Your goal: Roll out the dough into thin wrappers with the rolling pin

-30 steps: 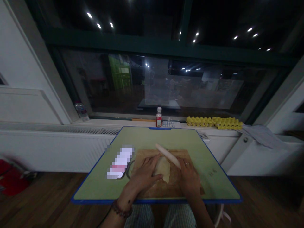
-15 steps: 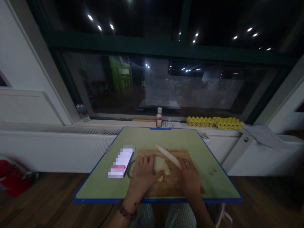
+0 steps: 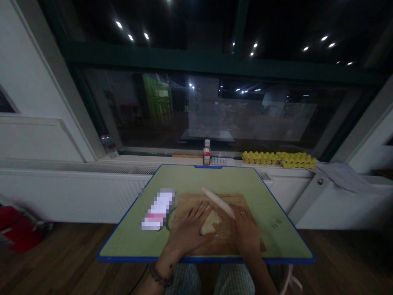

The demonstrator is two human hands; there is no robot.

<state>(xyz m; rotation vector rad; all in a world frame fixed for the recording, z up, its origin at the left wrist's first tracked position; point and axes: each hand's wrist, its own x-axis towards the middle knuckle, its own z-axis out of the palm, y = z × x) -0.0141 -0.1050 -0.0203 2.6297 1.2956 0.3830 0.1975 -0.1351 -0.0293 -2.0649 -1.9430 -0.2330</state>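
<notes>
Two forearms (image 3: 260,276) come in over the blue-rimmed bench (image 3: 184,178) from its near side, a beaded bracelet (image 3: 160,277) on the left wrist. The wooden board (image 3: 221,248) lies close to that edge, presumably so both hands can bear down without stretching. On it, the pale dough (image 3: 211,223) lies partly under the left hand (image 3: 190,229), which likely steadies or flattens it; that hand is palm down, thumb splayed rightward, its fingers open and gripping nothing. The right hand (image 3: 245,231) appears closed round the near end of the rolling pin (image 3: 217,200), perhaps to have it handy but clear of the dough; knuckles up, it lets the pin slant away to the far left. Beyond the left hand, a pixelated phone (image 3: 159,209) lies flat, perhaps for easy viewing. Past the bench, the sill (image 3: 138,159) bears a small bottle (image 3: 206,155) and yellow egg trays (image 3: 278,159), before a dark window (image 3: 215,119).
</notes>
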